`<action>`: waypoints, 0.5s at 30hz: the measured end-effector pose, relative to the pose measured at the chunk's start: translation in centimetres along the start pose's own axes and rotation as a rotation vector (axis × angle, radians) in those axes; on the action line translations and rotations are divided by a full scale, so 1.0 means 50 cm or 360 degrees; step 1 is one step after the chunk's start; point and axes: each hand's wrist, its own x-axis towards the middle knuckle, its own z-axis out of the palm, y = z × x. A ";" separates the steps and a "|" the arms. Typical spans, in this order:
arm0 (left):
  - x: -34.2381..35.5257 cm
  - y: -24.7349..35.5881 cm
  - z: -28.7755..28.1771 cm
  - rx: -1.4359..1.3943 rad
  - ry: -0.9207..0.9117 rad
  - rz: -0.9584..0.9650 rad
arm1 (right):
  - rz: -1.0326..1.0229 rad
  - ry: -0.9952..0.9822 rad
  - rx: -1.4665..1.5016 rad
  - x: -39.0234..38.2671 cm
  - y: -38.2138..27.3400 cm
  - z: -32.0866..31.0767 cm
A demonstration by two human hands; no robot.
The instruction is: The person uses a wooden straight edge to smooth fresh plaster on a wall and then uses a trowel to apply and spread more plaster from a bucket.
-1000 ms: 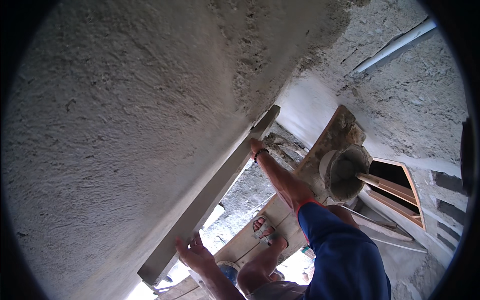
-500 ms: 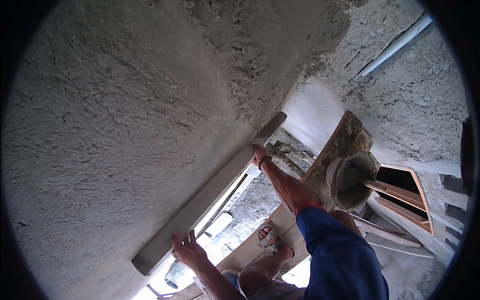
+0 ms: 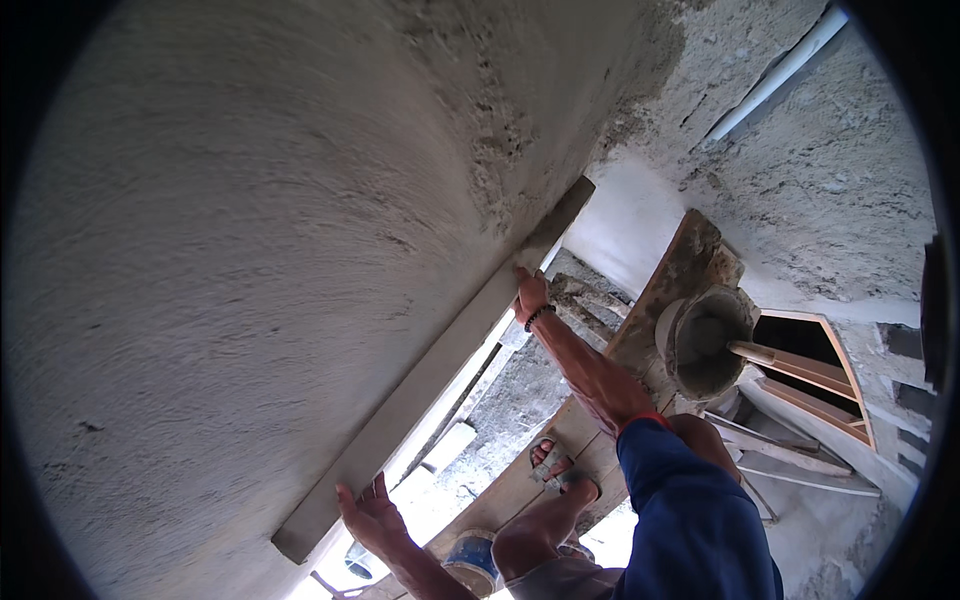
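A long, flat straightedge (image 3: pixel 440 370) lies slantwise along the grey plastered wall (image 3: pixel 230 260), running from lower left to upper right. My right hand (image 3: pixel 532 294) grips its lower edge toward the upper end, fingers closed round it. Nearer the lower end, my left hand (image 3: pixel 372 517) holds the same edge from beneath, with its thumb and fingers somewhat apart. The fresh plaster above the straightedge shows curved streaks, with a rougher, pitted band near the corner.
I stand on wooden planks (image 3: pixel 500 505) high above the ground. To the right, a mortar-caked bucket (image 3: pixel 708 340) with a wooden handle sticking out rests on a rough board (image 3: pixel 672 255). A blue-and-white bucket (image 3: pixel 473 560) sits by my leg. A wooden frame (image 3: pixel 815 380) stands beyond.
The straightedge's upper end has moved up the wall with my right hand, so it slants more steeply. The left hand keeps its hold near the lower end. The view has shifted slightly.
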 end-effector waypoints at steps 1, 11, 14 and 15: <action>-0.002 0.005 0.003 -0.0017 0.0012 0.0026 | 0.0014 -0.0065 -0.0027 -0.008 -0.010 0.007; 0.007 0.099 -0.083 -0.0129 -0.0130 0.0013 | -0.0022 -0.0049 -0.0118 -0.150 -0.064 0.108; 0.014 0.133 -0.113 -0.0205 -0.0219 -0.0047 | -0.0052 -0.0088 -0.0159 -0.202 -0.079 0.129; 0.012 0.146 -0.120 -0.0239 -0.0184 -0.0054 | -0.0067 -0.0088 -0.0196 -0.224 -0.084 0.146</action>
